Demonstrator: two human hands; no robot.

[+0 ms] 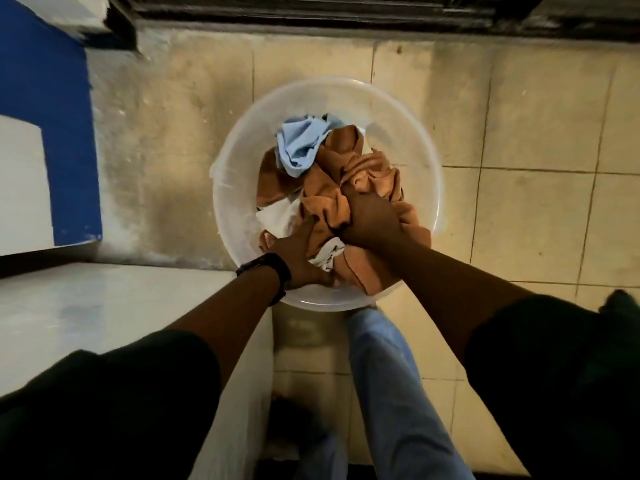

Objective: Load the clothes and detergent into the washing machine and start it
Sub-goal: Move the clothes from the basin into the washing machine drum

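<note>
A translucent white basin (228, 188) stands on the tiled floor, filled with clothes: an orange-brown garment (346, 161), a light blue cloth (298, 143) and a white piece (280, 216). My right hand (372, 216) is closed in a fist around a bunch of the orange-brown garment in the middle of the basin. My left hand (299, 254), with a dark band on the wrist, reaches under the clothes at the basin's near side; its fingers are buried in the fabric. The top of a white machine (104, 306) lies at the lower left.
A blue and white surface (45, 116) stands at the left. A dark grille or step (311, 12) runs along the far edge. Beige floor tiles (519, 133) spread to the right. My legs in light blue trousers (391, 393) are just below the basin.
</note>
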